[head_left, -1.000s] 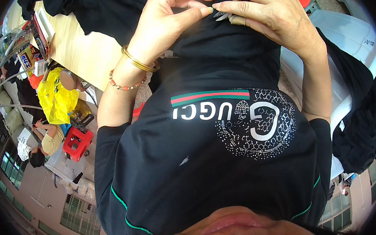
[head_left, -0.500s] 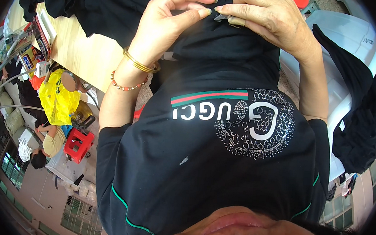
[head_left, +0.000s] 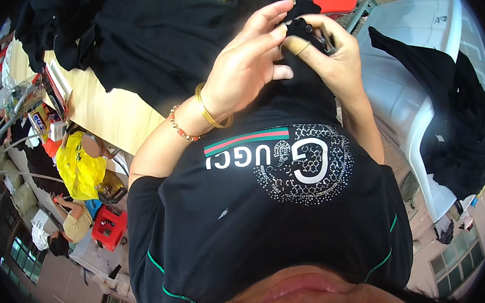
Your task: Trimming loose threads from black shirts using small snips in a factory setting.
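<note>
Both of my hands meet over black cloth [head_left: 256,44] at the top of the view. My left hand [head_left: 243,66] wears gold bangles and a beaded bracelet; its bent fingers touch the gathered edge of the cloth and appear to pinch it. Opposite it, my right hand [head_left: 338,56] is curled round the same bunched edge, its thumb wrapped in a tan band. Tucked inside those right fingers is a small dark metal tool [head_left: 326,43] resembling thread snips, mostly hidden by the hand.
More black cloth covers a pale wooden table [head_left: 114,113] at left. A translucent bin [head_left: 397,61] with black fabric [head_left: 460,140] over it stands at right. At left are a yellow bag [head_left: 79,164], a red stool [head_left: 109,227] and a seated person [head_left: 74,224].
Both hands have come closer together, the left moving right and turning. The right hand now curls round bunched cloth. The tool's pointed tip, visible before, is hidden. The whole view has shifted.
</note>
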Available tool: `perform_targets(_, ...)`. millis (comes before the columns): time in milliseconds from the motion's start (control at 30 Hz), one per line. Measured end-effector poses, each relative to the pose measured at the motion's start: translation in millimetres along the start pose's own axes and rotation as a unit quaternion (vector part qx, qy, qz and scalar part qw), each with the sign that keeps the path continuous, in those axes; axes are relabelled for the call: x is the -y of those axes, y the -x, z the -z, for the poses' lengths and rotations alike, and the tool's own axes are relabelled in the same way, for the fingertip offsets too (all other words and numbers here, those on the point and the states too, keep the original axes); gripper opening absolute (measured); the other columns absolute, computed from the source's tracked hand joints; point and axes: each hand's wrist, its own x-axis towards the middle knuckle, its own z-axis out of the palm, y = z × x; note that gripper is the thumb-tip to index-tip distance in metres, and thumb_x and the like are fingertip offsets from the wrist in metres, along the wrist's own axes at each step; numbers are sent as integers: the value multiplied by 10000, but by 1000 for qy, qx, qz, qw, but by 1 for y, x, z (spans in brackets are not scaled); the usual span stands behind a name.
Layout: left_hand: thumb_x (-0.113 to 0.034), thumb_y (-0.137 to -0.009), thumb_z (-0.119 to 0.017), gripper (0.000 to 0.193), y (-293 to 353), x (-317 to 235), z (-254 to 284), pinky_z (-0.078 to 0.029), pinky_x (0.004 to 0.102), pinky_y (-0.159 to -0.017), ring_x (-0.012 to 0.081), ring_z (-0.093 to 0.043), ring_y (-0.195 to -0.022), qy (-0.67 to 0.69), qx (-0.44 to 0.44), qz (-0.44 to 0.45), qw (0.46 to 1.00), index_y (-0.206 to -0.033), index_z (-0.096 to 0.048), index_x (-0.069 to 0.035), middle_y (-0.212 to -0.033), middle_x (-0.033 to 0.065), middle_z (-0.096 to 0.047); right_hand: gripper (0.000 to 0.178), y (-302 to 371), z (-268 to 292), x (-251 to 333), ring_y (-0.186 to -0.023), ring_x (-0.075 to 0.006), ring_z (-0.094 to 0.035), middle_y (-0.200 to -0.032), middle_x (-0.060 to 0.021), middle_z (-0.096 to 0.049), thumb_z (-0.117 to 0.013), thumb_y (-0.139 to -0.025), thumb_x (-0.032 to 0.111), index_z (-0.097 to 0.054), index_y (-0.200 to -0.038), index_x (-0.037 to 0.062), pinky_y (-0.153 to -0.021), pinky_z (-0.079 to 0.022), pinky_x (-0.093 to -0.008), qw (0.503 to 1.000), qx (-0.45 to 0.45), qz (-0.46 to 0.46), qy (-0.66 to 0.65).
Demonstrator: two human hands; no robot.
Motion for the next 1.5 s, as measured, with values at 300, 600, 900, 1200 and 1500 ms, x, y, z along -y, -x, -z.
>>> perform_targets(300, -103, -969, -487, 434, -44, -42, -25, -587, 230, -596, 153, -680, -739, -201, 132, 119, 963, -1398, -456, -45, -1218, 104, -579, 265, 9, 41, 20, -1008, -153, -644, -1111, -109, -688, -631, -866, -20, -656, -1130, -13, -915, -482, -265, 962, -75, 69, -253)
perform_targets(600, 28, -766, -634, 394, -78, -32, -35, -409, 376, -1028, 294, -547, -1157, -660, 325, -232, 637, -1155, -649, -25, -1157, 128, -631, 342, 10, 87, 21, -848, -146, -606, -1075, -152, -639, -617, -883, 128, -578, -1176, -46, -683, -443, -207, 903, 62, 191, -381)
perform_targets(900, 19, -852, -495, 283, -94, -35, -10, -456, 211, -864, 67, -570, -948, -400, 381, 118, 825, -1112, -605, 40, -995, 8, -638, 446, 21, 103, 42, -990, -213, -587, -1095, -124, -636, -514, -980, 140, -449, -1412, 50, -904, -469, -348, 866, -189, 189, -422)
perform_targets(1200, -251, -865, -750, 442, -75, -39, -28, -449, 240, -839, 78, -527, -959, -423, 350, -79, 832, -1215, -623, -14, -1054, 9, -548, 596, 5, 93, 23, -1118, -210, -612, -1231, -135, -606, -546, -955, 210, -322, -1459, -16, -1013, -461, -344, 895, -67, 166, -409)
perform_targets(1500, -43, -892, -696, 203, -42, -51, -20, -522, 204, -801, 75, -647, -916, -315, 88, -74, 942, -1082, -651, 14, -1014, 32, -702, 436, -10, 61, 13, -717, -21, -556, -1032, -59, -673, -513, -989, 201, -478, -1359, -28, -527, -354, -146, 945, -55, 10, -323)
